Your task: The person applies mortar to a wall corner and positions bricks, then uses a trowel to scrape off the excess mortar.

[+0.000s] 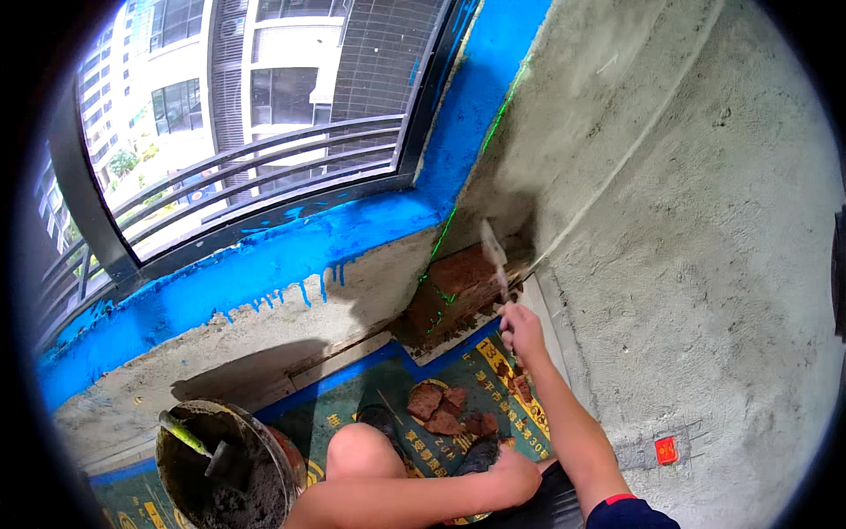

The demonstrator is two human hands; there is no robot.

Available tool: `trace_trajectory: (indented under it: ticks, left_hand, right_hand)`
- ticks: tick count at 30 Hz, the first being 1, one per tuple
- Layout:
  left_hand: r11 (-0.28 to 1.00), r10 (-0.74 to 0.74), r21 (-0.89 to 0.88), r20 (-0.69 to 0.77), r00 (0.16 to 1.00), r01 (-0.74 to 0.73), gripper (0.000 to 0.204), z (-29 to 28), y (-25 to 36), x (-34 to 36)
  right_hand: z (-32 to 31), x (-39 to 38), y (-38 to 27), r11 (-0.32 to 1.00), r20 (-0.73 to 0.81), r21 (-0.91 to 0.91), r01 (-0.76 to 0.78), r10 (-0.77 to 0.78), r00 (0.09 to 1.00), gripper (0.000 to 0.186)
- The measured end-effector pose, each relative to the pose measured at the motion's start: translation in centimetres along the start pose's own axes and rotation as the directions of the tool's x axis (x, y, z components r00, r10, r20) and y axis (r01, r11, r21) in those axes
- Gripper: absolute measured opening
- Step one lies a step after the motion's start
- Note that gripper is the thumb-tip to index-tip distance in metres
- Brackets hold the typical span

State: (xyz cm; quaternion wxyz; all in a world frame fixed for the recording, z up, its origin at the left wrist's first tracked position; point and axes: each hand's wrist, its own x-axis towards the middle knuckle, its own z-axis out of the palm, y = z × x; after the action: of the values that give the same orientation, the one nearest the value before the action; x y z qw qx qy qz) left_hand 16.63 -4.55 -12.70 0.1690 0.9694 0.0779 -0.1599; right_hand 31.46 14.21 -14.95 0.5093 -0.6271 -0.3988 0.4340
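My right hand (522, 333) is closed around the handle of a trowel (494, 249). Its narrow, pale blade points up into the wall corner, just in front of reddish brickwork (465, 275); whether it touches is unclear. Dark crumbs of mortar lie along the foot of the brickwork. My left hand (515, 473) is low, beside my dark shoe (477, 457), with its fingers mostly hidden. Broken red brick pieces (441, 406) lie on the floor sheet between my feet and the corner.
At the left stands a bucket (289, 467) of dark mortar, holding a green-handled trowel (187, 434). A blue-coated sill (352, 231) runs below the railed window. Rough grey wall (696, 264) rises at the right, with a small red tag (667, 450). Green printed sheeting (330, 414) covers the floor.
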Motion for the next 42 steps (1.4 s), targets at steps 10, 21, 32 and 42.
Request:
trace_trajectory:
  ticks: [10, 21, 32, 42]
  left_hand:
    - [0.997, 0.059, -0.058, 0.112, 0.992, -0.053, 0.066, -0.3, 1.3, 1.6]
    - [0.999, -0.004, -0.047, -0.135, 0.991, -0.002, 0.021, -4.7, 1.9, -4.9]
    - [0.990, -0.135, 0.017, -0.091, 0.987, 0.137, 0.027, -4.5, -0.6, -6.8]
    - [0.993, -0.119, 0.018, -0.055, 0.991, 0.120, 0.023, -4.5, -0.8, -6.7]
  right_hand:
    - [-4.1, 2.8, 0.8, 0.988, -0.163, 0.151, 0.019, 0.006, 0.987, 0.041]
    - [-0.3, 5.4, 22.2, 0.919, -0.543, 0.112, -0.379, 0.376, 0.751, 0.078]
    - [12.0, 7.9, 24.1, 0.969, -0.582, 0.179, -0.168, 0.242, 0.776, 0.056]
    - [17.5, 1.7, 20.4, 0.684, -0.288, 0.729, -0.038, 0.357, 0.889, 0.043]
